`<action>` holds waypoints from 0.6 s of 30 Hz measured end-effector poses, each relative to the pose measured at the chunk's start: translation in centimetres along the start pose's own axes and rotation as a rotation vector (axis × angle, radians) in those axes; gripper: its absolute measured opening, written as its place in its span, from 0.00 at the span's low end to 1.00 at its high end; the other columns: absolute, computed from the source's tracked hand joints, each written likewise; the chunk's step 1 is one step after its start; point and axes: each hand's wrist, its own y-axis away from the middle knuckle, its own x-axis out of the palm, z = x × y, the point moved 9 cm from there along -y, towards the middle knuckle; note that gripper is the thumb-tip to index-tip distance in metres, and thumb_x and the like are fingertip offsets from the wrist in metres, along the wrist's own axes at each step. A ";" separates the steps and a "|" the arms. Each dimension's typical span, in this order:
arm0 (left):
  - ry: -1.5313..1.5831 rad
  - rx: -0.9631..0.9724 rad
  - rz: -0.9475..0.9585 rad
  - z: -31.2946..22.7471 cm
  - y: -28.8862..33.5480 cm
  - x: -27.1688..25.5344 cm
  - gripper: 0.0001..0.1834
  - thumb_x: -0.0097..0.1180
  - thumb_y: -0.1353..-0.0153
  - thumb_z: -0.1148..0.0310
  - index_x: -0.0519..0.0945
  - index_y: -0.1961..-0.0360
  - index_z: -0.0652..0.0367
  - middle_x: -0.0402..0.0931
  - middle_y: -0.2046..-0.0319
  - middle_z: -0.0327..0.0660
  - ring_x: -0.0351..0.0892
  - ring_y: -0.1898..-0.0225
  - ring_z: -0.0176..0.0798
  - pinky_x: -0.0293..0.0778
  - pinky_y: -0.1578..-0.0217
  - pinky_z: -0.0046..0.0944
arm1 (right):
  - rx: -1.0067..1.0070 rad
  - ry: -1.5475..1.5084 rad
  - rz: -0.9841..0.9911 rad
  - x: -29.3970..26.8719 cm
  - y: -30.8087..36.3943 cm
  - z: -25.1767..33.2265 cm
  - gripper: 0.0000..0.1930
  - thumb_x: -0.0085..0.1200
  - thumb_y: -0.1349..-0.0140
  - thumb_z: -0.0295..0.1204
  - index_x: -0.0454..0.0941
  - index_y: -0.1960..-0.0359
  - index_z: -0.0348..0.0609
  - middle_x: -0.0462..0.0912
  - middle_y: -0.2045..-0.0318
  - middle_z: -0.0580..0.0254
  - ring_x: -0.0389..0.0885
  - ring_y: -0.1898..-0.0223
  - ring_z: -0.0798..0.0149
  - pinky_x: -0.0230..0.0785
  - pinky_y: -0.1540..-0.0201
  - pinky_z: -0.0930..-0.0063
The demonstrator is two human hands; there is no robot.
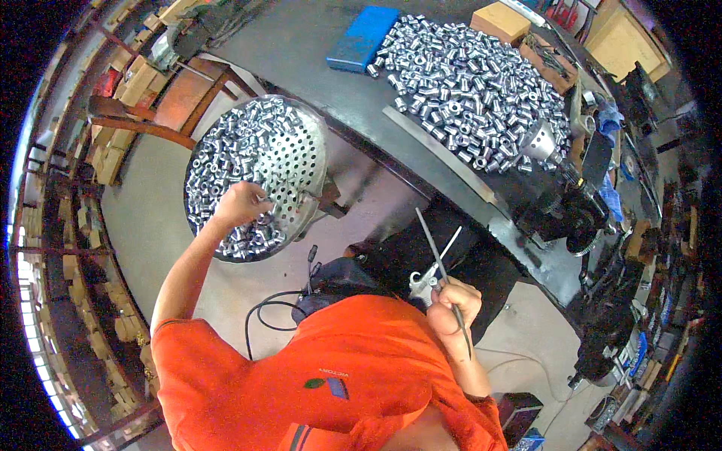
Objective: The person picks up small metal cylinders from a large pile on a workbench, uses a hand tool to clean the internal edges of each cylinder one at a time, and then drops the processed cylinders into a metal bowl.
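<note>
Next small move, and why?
I'd probably lift the left hand from the round perforated tray toward the right hand. The left is at the metal parts while the right, well apart, grips a thin rod. Whether the left fingers hold a part isn't clear.

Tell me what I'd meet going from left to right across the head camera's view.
Round pan with the left hand at it → blue box → right hand holding a thin rod → silver cone → blue cloth.
</note>
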 end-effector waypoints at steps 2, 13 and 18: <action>-0.003 0.052 0.001 1.6 -0.9 0.7 0.14 0.65 0.55 0.62 0.83 0.69 0.60 0.79 0.77 0.46 0.80 0.75 0.40 0.75 0.69 0.37 | 0.028 -0.043 -0.033 -0.2 0.2 -0.4 0.15 0.53 0.59 0.30 0.56 0.90 0.45 0.63 0.89 0.64 0.64 0.89 0.66 0.50 0.85 0.76; -0.159 0.040 -0.011 -0.4 -1.2 0.5 0.15 0.65 0.61 0.66 0.83 0.67 0.53 0.79 0.72 0.45 0.79 0.71 0.46 0.75 0.64 0.41 | 0.007 -0.086 0.054 0.4 0.4 -0.6 0.17 0.53 0.58 0.33 0.55 0.89 0.44 0.56 0.89 0.64 0.57 0.89 0.63 0.47 0.85 0.71; 0.444 0.379 -0.108 -12.1 1.6 -3.6 0.14 0.65 0.54 0.73 0.80 0.64 0.63 0.77 0.67 0.39 0.75 0.64 0.35 0.71 0.61 0.35 | -0.062 -0.075 0.053 0.0 -0.1 -0.4 0.14 0.49 0.61 0.24 0.53 0.89 0.43 0.61 0.89 0.64 0.60 0.89 0.66 0.49 0.85 0.75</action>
